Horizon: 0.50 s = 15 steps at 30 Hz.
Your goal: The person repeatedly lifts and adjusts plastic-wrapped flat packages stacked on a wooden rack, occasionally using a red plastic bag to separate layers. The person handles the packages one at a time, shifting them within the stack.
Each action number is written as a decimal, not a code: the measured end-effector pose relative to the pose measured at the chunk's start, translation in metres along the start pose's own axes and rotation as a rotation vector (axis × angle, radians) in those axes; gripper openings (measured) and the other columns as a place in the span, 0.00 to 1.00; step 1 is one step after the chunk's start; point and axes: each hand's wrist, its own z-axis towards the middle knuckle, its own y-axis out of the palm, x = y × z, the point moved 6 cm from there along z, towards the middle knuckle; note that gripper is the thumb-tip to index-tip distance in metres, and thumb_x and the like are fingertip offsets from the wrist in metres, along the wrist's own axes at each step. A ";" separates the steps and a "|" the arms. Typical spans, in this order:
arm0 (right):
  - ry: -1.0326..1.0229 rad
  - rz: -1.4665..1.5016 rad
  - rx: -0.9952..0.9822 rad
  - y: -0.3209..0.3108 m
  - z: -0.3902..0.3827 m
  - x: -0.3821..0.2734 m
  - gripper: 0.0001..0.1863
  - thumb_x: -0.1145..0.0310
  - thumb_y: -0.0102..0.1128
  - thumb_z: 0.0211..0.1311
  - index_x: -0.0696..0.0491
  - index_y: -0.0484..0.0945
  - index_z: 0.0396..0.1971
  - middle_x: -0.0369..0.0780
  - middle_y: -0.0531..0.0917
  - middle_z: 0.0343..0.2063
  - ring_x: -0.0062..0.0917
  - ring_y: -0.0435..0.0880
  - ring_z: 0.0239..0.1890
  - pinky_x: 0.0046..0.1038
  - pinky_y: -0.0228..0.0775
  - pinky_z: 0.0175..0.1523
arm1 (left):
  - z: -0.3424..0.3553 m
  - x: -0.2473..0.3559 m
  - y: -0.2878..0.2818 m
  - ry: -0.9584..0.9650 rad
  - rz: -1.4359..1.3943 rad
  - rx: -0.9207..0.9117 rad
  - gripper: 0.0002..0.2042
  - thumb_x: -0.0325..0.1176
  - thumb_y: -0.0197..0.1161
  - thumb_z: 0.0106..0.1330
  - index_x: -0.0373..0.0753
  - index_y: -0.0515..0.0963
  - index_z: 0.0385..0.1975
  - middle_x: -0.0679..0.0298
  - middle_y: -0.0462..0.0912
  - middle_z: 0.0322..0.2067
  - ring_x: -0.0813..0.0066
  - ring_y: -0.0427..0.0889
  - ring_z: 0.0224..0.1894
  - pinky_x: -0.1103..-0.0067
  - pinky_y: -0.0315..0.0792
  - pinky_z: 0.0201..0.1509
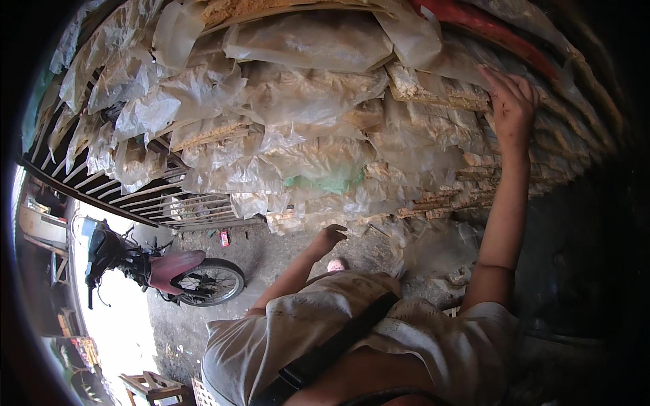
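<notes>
A tall stack of tan, crumbly-edged slabs (pixel 440 93) stands before me, with wrinkled, cloudy plastic sheets (pixel 311 42) between the layers and draping over their edges. High on the stack's right side, my right hand (pixel 512 108) reaches up with its fingers stretched out and apart. Its fingertips touch the edge of a plastic sheet; whether the thumb presses on anything is hidden. My left hand (pixel 328 239) hangs low in front of the stack's bottom layers, fingers loosely extended and holding nothing visible.
A red sheet (pixel 487 34) lies along the top right. Metal bars (pixel 172 201) run beside the stack at left. A motorcycle (pixel 169 271) is parked on the concrete floor (pixel 179 331) to the left, and a wooden stool (pixel 156 388) stands at lower left.
</notes>
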 end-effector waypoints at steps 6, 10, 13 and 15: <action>0.071 0.116 0.091 -0.011 0.020 0.011 0.24 0.85 0.47 0.43 0.45 0.79 0.39 0.38 0.79 0.28 0.29 0.76 0.31 0.28 0.66 0.40 | -0.013 -0.031 -0.018 -0.185 -0.201 0.007 0.13 0.26 0.52 0.57 0.33 0.72 0.42 0.57 0.79 0.36 0.73 0.77 0.39 0.80 0.68 0.44; 0.052 0.209 0.223 -0.018 0.038 0.002 0.22 0.85 0.46 0.41 0.48 0.79 0.37 0.39 0.79 0.26 0.29 0.76 0.28 0.27 0.67 0.35 | -0.028 -0.013 -0.023 -0.163 -0.182 0.000 0.13 0.25 0.51 0.58 0.34 0.70 0.44 0.57 0.79 0.36 0.72 0.77 0.41 0.80 0.68 0.46; 0.055 0.145 0.247 -0.021 0.042 -0.007 0.21 0.85 0.46 0.41 0.49 0.79 0.35 0.38 0.79 0.27 0.29 0.76 0.28 0.27 0.68 0.35 | -0.025 0.005 -0.016 -0.140 -0.182 -0.030 0.13 0.26 0.51 0.59 0.35 0.70 0.45 0.57 0.79 0.37 0.72 0.76 0.42 0.80 0.68 0.48; -0.022 0.118 0.280 -0.026 0.044 -0.023 0.18 0.83 0.48 0.43 0.50 0.80 0.33 0.37 0.80 0.27 0.27 0.76 0.28 0.26 0.68 0.33 | -0.022 0.029 -0.009 -0.140 -0.145 -0.043 0.13 0.25 0.50 0.59 0.35 0.70 0.45 0.57 0.79 0.36 0.72 0.76 0.43 0.80 0.68 0.48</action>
